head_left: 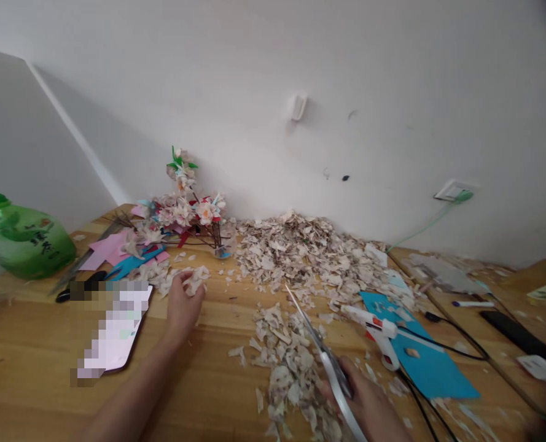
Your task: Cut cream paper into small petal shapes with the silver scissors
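My left hand (pixel 185 304) is closed, with its fingertips on a pale papery flake (pixel 199 277) at the edge of a small scatter of flakes. In my right hand (pixel 369 399) is a pair of scissors (pixel 319 342), its blades aimed toward the back of the table. Under and beside the scissors lies a loose heap of pale flakes (pixel 284 362). A larger flake pile (pixel 295 245) spreads along the wall behind. To the right of the scissors, a white glue gun (pixel 369 319) rests partly on a blue sheet (pixel 438 362).
Paper-like flowers (pixel 180 209) on twigs stand at the back left, by pink paper (pixel 109 248). A green bottle (pixel 28 239) and a phone (pixel 129 331) are at left. Black cords (pixel 461 356) cross the right side. A plug (pixel 462 196) sits in the wall socket.
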`<action>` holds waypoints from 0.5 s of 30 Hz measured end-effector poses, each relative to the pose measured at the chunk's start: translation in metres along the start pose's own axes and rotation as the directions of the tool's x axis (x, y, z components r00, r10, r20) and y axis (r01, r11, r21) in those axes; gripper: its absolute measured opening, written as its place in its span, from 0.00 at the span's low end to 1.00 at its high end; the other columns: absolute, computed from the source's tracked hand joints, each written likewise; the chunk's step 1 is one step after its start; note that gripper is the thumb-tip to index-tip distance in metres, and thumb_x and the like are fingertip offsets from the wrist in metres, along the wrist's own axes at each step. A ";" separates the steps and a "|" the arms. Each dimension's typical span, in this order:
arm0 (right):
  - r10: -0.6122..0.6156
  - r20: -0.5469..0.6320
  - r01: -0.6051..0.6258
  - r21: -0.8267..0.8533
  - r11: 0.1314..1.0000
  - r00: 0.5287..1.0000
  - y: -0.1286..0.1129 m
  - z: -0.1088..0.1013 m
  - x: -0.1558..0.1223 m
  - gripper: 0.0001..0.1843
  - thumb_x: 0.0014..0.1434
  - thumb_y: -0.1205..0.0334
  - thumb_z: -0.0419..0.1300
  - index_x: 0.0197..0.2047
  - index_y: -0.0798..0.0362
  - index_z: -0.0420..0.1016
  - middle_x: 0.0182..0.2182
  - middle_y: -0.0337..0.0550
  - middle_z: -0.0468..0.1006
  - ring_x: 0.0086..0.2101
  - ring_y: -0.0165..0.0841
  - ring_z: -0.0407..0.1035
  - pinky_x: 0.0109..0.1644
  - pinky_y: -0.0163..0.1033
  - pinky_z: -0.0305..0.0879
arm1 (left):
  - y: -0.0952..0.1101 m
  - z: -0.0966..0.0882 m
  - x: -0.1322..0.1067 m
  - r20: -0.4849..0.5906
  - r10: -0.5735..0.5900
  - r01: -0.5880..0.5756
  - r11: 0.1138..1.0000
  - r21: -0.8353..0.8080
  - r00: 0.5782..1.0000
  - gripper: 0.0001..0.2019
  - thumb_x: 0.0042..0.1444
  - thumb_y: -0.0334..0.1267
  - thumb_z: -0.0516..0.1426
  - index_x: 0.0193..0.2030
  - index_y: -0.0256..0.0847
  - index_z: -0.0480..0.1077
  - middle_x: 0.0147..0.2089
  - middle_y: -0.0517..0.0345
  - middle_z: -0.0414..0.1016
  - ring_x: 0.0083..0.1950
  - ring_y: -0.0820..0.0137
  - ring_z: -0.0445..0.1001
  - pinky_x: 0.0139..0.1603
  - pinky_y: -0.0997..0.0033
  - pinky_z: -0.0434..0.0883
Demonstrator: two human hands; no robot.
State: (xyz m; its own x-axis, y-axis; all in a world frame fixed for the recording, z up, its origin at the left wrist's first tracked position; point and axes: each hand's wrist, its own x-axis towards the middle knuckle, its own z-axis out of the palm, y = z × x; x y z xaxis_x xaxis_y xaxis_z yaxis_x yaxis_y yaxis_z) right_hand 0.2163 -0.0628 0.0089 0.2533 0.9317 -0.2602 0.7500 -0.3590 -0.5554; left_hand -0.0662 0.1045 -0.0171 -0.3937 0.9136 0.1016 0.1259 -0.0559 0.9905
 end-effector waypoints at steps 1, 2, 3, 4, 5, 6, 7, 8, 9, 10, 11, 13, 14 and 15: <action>0.012 0.008 -0.012 -0.016 1.000 1.000 -0.001 -0.003 0.000 0.20 0.48 0.46 0.53 0.39 0.51 0.67 0.31 0.49 0.80 0.32 0.42 0.73 0.34 0.39 0.66 | 0.000 0.001 -0.002 -0.001 0.023 -0.023 1.000 0.013 1.000 0.18 0.38 0.37 0.59 0.39 0.43 0.62 0.46 0.53 0.66 0.51 0.59 0.65 0.55 0.54 0.58; 0.022 0.005 -0.022 -0.038 0.999 1.000 -0.002 -0.005 0.000 0.19 0.48 0.46 0.53 0.38 0.51 0.67 0.30 0.48 0.79 0.32 0.42 0.73 0.34 0.39 0.66 | 0.000 0.002 -0.004 0.013 0.047 -0.047 0.999 0.019 0.999 0.18 0.38 0.36 0.59 0.39 0.43 0.62 0.46 0.53 0.66 0.52 0.59 0.64 0.56 0.55 0.57; 0.026 -0.005 -0.026 -0.067 0.997 1.000 -0.003 -0.008 0.001 0.18 0.49 0.46 0.52 0.36 0.50 0.66 0.30 0.48 0.79 0.32 0.42 0.73 0.34 0.39 0.65 | 0.001 0.005 -0.007 0.039 0.069 -0.070 0.997 0.020 0.997 0.18 0.38 0.35 0.58 0.39 0.43 0.63 0.47 0.54 0.66 0.53 0.60 0.63 0.56 0.56 0.57; 0.027 -0.023 -0.030 -0.099 0.995 0.999 -0.003 -0.010 0.002 0.16 0.49 0.46 0.51 0.35 0.50 0.66 0.30 0.47 0.79 0.32 0.42 0.73 0.34 0.39 0.65 | 0.002 0.008 -0.011 0.074 0.088 -0.089 0.996 0.016 0.993 0.17 0.38 0.35 0.58 0.39 0.43 0.64 0.46 0.55 0.66 0.52 0.61 0.64 0.56 0.57 0.57; 0.032 -0.043 -0.037 -0.134 0.990 0.999 -0.003 -0.012 0.003 0.16 0.50 0.46 0.50 0.34 0.49 0.65 0.29 0.47 0.79 0.32 0.42 0.73 0.33 0.39 0.65 | 0.004 0.011 -0.015 0.114 0.102 -0.104 0.995 0.010 0.988 0.16 0.38 0.34 0.58 0.39 0.43 0.64 0.45 0.55 0.67 0.51 0.61 0.65 0.56 0.58 0.58; 0.036 -0.058 -0.045 -0.171 0.984 0.998 -0.002 -0.013 0.005 0.16 0.52 0.46 0.48 0.34 0.50 0.65 0.29 0.47 0.79 0.32 0.43 0.73 0.33 0.40 0.64 | 0.005 0.015 -0.019 0.156 0.111 -0.113 0.994 0.003 0.981 0.15 0.39 0.33 0.57 0.38 0.43 0.65 0.44 0.56 0.68 0.50 0.62 0.66 0.55 0.59 0.59; 0.040 -0.073 -0.054 -0.207 0.977 0.997 0.000 -0.015 0.006 0.16 0.53 0.48 0.47 0.35 0.50 0.66 0.30 0.48 0.79 0.33 0.43 0.73 0.33 0.40 0.64 | 0.007 0.019 -0.024 0.197 0.115 -0.117 0.993 -0.003 0.974 0.15 0.39 0.33 0.57 0.38 0.43 0.65 0.43 0.56 0.69 0.48 0.63 0.67 0.54 0.59 0.61; 0.044 -0.086 -0.064 -0.245 0.967 0.995 0.002 -0.016 0.009 0.16 0.53 0.49 0.47 0.36 0.51 0.67 0.31 0.49 0.79 0.34 0.44 0.73 0.33 0.40 0.64 | 0.008 0.024 -0.029 0.236 0.115 -0.117 0.993 -0.007 0.965 0.14 0.39 0.32 0.57 0.37 0.43 0.66 0.42 0.56 0.70 0.47 0.63 0.68 0.53 0.59 0.62; 0.046 -0.094 -0.071 -0.285 0.956 0.994 0.004 -0.017 0.011 0.16 0.53 0.51 0.48 0.37 0.52 0.68 0.33 0.51 0.80 0.35 0.44 0.73 0.34 0.40 0.64 | 0.009 0.028 -0.033 0.273 0.112 -0.114 0.993 -0.007 0.956 0.13 0.40 0.32 0.57 0.37 0.42 0.66 0.41 0.55 0.70 0.46 0.64 0.69 0.51 0.60 0.63; 0.041 -0.105 -0.073 -0.326 0.942 0.994 0.006 -0.018 0.013 0.16 0.53 0.53 0.48 0.38 0.53 0.69 0.34 0.52 0.80 0.36 0.44 0.73 0.35 0.40 0.65 | 0.010 0.032 -0.038 0.309 0.107 -0.111 0.994 -0.002 0.945 0.13 0.40 0.32 0.56 0.36 0.42 0.67 0.41 0.55 0.71 0.44 0.64 0.70 0.49 0.60 0.64; 0.030 -0.115 -0.070 -0.367 0.927 0.993 0.007 -0.018 0.016 0.15 0.53 0.55 0.48 0.38 0.53 0.70 0.35 0.53 0.79 0.37 0.45 0.73 0.35 0.41 0.65 | 0.011 0.036 -0.042 0.342 0.101 -0.110 0.994 0.007 0.934 0.12 0.40 0.31 0.56 0.36 0.42 0.67 0.40 0.54 0.72 0.44 0.63 0.71 0.48 0.61 0.65; 0.014 -0.103 -0.057 -0.434 0.899 0.995 0.008 -0.019 0.020 0.15 0.54 0.56 0.48 0.38 0.54 0.71 0.36 0.54 0.79 0.38 0.47 0.73 0.37 0.43 0.64 | 0.011 0.043 -0.049 0.400 0.095 -0.118 0.993 0.032 0.912 0.12 0.40 0.30 0.55 0.36 0.42 0.68 0.40 0.54 0.72 0.44 0.62 0.71 0.46 0.61 0.66; 0.014 -0.083 -0.051 -0.460 0.886 0.996 0.008 -0.020 0.022 0.16 0.54 0.56 0.47 0.38 0.55 0.70 0.36 0.55 0.79 0.38 0.48 0.72 0.37 0.44 0.64 | 0.011 0.046 -0.052 0.425 0.097 -0.127 0.991 0.045 0.900 0.13 0.41 0.30 0.55 0.36 0.42 0.68 0.40 0.54 0.73 0.44 0.62 0.71 0.46 0.60 0.65; 0.017 -0.062 -0.045 -0.483 0.875 0.998 0.007 -0.020 0.024 0.16 0.55 0.56 0.46 0.39 0.56 0.70 0.36 0.56 0.79 0.38 0.49 0.72 0.37 0.45 0.64 | 0.011 0.049 -0.055 0.446 0.101 -0.140 0.988 0.057 0.889 0.13 0.41 0.29 0.54 0.36 0.42 0.68 0.40 0.54 0.73 0.45 0.62 0.70 0.47 0.60 0.65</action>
State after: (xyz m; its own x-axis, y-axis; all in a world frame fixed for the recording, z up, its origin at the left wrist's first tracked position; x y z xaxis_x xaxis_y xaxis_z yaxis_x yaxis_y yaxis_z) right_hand 0.2400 -0.0417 0.0142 0.3035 0.9270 -0.2204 0.9395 -0.3297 -0.0929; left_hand 0.0017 0.0735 -0.0160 0.0686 0.9865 0.1487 0.2312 -0.1608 0.9595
